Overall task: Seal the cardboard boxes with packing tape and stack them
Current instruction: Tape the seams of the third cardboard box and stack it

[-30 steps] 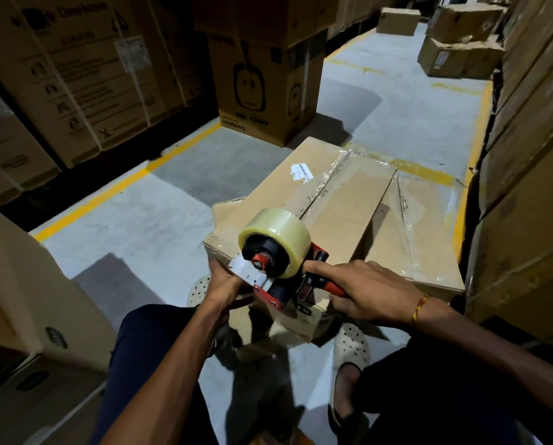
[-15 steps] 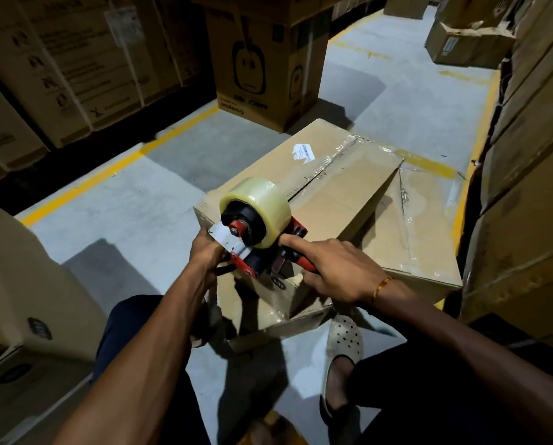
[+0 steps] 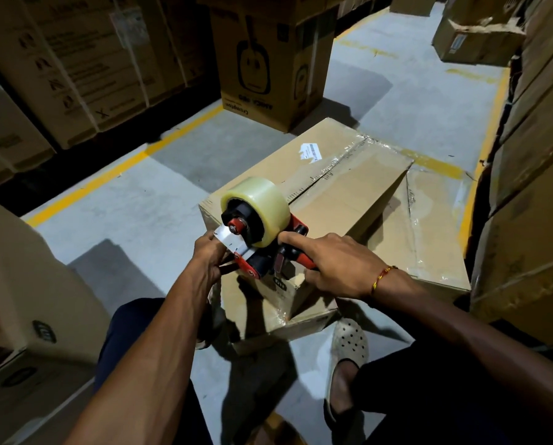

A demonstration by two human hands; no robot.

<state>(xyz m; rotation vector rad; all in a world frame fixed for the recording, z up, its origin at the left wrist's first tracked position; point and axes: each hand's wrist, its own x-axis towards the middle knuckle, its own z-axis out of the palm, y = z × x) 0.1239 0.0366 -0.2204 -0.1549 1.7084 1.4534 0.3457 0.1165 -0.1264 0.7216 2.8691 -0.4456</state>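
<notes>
Warehouse floor (image 3: pixel 159 200); right hand (image 3: pixel 336 268) grips dispenser (image 3: pixel 265 252)

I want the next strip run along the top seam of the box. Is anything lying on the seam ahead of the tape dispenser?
Nothing visible. The tape dispenser sits at the near edge of the box; the seam ahead is bare apart from old tape. The white label lies left of it.

"Crompton" upside down on printed carton (image 3: pixel 268 75)

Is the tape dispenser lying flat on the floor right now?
No, the tape dispenser is held at the near end of the box by both hands, right hand on its red handle.
</notes>
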